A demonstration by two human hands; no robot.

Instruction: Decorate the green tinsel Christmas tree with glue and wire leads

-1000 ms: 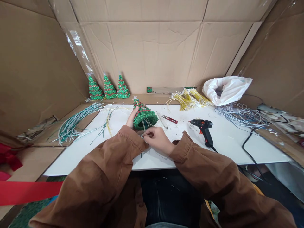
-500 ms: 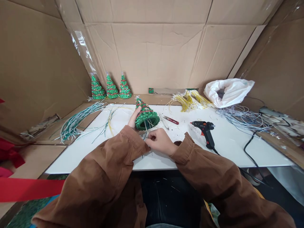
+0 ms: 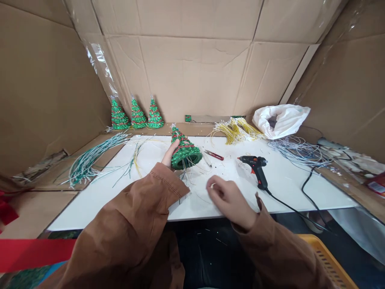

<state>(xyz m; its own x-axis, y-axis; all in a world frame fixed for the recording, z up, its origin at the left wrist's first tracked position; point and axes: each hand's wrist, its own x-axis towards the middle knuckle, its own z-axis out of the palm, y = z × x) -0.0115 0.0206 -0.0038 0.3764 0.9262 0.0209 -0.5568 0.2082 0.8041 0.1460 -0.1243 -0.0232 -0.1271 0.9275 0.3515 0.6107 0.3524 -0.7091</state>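
A small green Christmas tree ornament [image 3: 187, 154] with red garland and a silver star tip is held tilted by my left hand [image 3: 171, 154], which is closed round its far side, thumb on the cone. Its hollow base faces me, and several loose wire ends [image 3: 185, 170] hang out of it. To the right, above the table's front edge, my right hand [image 3: 230, 198] is closed in a pinch, apart from the tree. A faint thin wire [image 3: 202, 196] runs from below the base toward these fingers.
Red snips [image 3: 214, 155] and a glue gun [image 3: 255, 168] with its cord lie on the white table [image 3: 99, 200]. Three finished trees [image 3: 138, 114] stand back left. Green-white wires [image 3: 93, 158], yellow-white wires [image 3: 236, 130], bluish wires [image 3: 296, 150] and a white bag [image 3: 288, 118] surround it.
My right hand has drawn away from the tree's base, to the right and toward me. My left hand still grips the tree. The view has shifted slightly.
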